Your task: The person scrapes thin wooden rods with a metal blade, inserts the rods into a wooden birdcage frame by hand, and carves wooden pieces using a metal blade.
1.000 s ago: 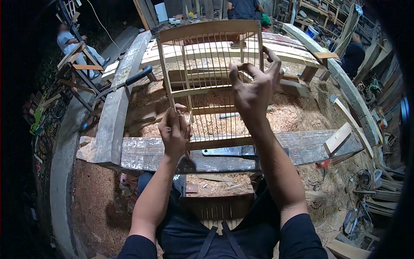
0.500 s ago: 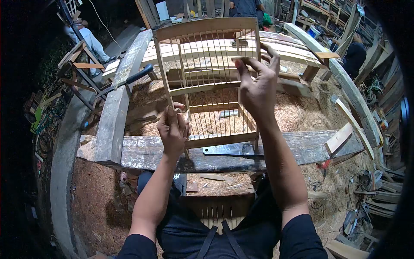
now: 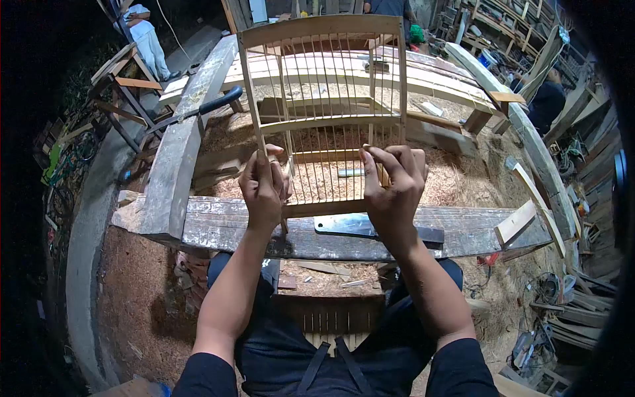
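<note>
A wooden birdcage frame (image 3: 331, 121) with thin upright bars stands upright in front of me, over a thick wooden beam (image 3: 211, 228). My left hand (image 3: 264, 185) is closed around its lower left post. At the lower right side of the cage, my right hand (image 3: 397, 188) is closed, thumb and fingertips together beside the bars; the exact contact is hidden by the fingers. Below the cage, a broad-bladed knife (image 3: 344, 225) lies flat on the beam, partly covered by my right hand and wrist.
A dark-handled tool (image 3: 218, 100) rests on the left beam (image 3: 169, 178). Planks (image 3: 317, 81) span the back, and a wood offcut (image 3: 516, 221) lies at right. Wood shavings cover the ground. One person (image 3: 149, 46) stands far left; others are at the back and right.
My right hand has come down from the upper right post to the cage's lower right side. My left hand keeps its hold; the view has shifted slightly.
</note>
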`<state>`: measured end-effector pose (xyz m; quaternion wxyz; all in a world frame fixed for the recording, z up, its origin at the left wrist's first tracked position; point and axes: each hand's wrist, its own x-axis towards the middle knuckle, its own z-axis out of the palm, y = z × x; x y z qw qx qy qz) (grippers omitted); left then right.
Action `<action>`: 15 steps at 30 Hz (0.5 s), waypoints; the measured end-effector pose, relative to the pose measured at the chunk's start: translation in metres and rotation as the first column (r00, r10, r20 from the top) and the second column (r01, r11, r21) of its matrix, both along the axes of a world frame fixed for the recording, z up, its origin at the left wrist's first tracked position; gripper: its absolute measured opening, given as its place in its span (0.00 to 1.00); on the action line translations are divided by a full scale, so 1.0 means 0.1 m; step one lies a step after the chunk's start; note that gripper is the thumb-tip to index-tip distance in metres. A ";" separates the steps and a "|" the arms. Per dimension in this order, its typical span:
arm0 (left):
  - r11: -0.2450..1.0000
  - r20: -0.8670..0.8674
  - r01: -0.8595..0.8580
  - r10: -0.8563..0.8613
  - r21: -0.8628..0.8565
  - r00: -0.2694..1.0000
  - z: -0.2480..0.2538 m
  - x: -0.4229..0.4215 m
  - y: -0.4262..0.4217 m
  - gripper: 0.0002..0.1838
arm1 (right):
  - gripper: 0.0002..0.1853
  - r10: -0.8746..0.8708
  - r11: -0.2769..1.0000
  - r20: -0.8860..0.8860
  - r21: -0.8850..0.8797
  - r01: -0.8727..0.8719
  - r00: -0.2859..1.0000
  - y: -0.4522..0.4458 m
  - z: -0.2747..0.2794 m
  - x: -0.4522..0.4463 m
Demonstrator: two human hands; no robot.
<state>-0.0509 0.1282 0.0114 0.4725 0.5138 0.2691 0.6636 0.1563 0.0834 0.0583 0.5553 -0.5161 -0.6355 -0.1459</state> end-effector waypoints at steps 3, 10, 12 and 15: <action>1.000 0.041 0.018 -0.017 -0.025 0.999 -0.02 -0.03 0.00 0.20 | 0.04 -0.055 0.997 0.064 -0.045 0.058 0.996 -0.02 -0.01 -0.03; 0.998 0.052 0.049 -0.047 -0.045 0.998 -0.02 -0.03 0.01 0.21 | 0.06 -0.076 0.996 0.083 -0.035 0.079 0.994 0.02 -0.02 -0.08; 0.998 0.046 0.035 -0.033 -0.047 0.998 0.00 -0.03 0.01 0.21 | 0.06 -0.086 0.996 0.079 -0.019 0.087 0.993 0.03 -0.02 -0.08; 0.998 0.048 0.034 -0.032 -0.044 0.998 0.03 -0.03 0.00 0.21 | 0.06 -0.056 0.997 0.080 -0.046 0.060 0.995 0.03 0.01 -0.08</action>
